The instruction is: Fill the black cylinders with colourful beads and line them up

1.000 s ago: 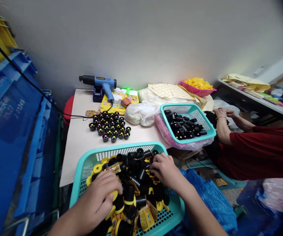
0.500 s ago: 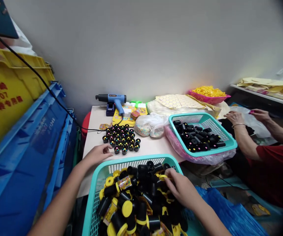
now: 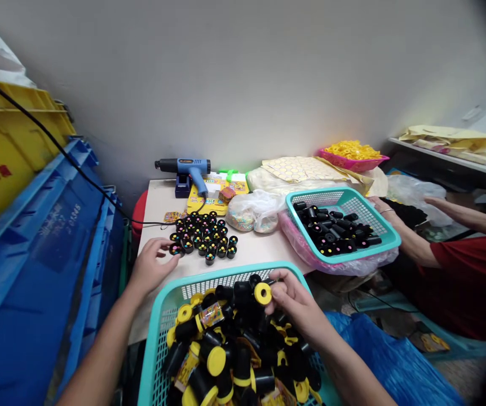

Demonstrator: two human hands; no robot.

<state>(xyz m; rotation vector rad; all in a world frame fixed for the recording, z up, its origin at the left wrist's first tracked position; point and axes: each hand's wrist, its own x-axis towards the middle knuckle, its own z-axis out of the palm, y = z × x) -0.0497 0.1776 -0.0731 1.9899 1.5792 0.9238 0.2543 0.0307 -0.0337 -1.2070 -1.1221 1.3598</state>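
My left hand (image 3: pixel 152 265) pinches a small black cup (image 3: pixel 176 248) with coloured beads in it, at the near left edge of a group of similar black cups (image 3: pixel 203 231) standing on the table. Between thumb and fingers, my right hand (image 3: pixel 296 299) holds a yellow ring-shaped cap (image 3: pixel 263 294) with a hole in its middle, over the back right of the near basket. That turquoise basket (image 3: pixel 157 321) is heaped with black tubes (image 3: pixel 243 361), yellow caps and some tubes with printed labels.
A second turquoise basket (image 3: pixel 389 239) holds black tubes. Behind are a blue heat gun (image 3: pixel 194 167), bags of beads (image 3: pixel 243 213) and a pink basket (image 3: pixel 355 164) of yellow pieces. Blue crates (image 3: pixel 27 282) stand left. A co-worker's arms (image 3: pixel 412 237) reach in from the right.
My left hand has drawn one black cup leftward from the front of the group. My right hand has lifted the yellow cap and turned it so its hole faces me. The view has shifted slightly.
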